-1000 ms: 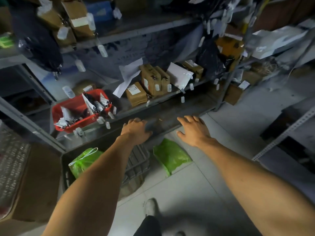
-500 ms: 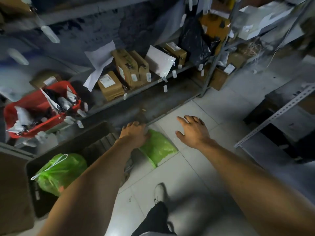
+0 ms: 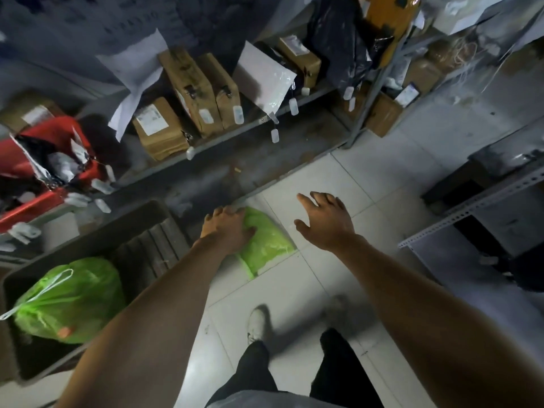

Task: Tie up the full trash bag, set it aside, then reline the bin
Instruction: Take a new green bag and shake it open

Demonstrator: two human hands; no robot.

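Observation:
A folded, flat green trash bag (image 3: 269, 241) lies on the white floor tiles by the foot of the shelf. My left hand (image 3: 228, 228) rests on its left part, fingers curled over the plastic. My right hand (image 3: 325, 220) hovers just right of it, fingers spread, holding nothing. A full green trash bag (image 3: 69, 300), its white drawstring pulled tight, sits in a dark rectangular bin (image 3: 88, 240) at the lower left.
A metal shelf (image 3: 235, 134) with cardboard parcels, white mailers and hanging tags runs across the back. A red basket (image 3: 35, 198) of packets is at the left. A second rack (image 3: 477, 198) stands at the right. My feet and dark trousers are below.
Both hands have dropped toward the floor. My left hand went from above the bin's edge onto the flat green bag. The view tilted down and shifted right.

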